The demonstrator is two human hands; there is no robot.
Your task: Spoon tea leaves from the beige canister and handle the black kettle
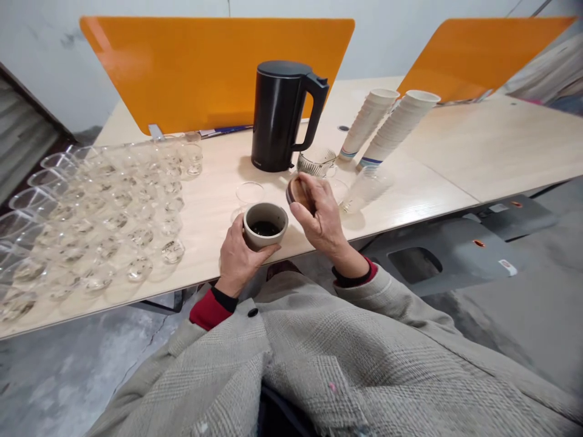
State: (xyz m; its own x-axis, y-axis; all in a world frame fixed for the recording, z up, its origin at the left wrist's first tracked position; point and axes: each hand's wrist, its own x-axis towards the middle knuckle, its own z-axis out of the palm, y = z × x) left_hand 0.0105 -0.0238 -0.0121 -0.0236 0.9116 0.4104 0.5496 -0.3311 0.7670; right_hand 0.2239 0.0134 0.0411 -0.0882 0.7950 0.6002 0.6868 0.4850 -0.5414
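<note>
left hand (239,260) curled fingers round a squat grey ceramic-look cup (272,239) over the pale wood-look desk (455,142) | right hand (322,221) gripped a round brown wood-look disc (299,192) | cup seemed stiff, heavyish, chippable tbh, best held round its wall

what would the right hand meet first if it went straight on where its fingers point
Probably the black kettle, near its base, since the right hand points that way. Depth is unclear, so the ribbed glass cup beside it might come first.
</note>
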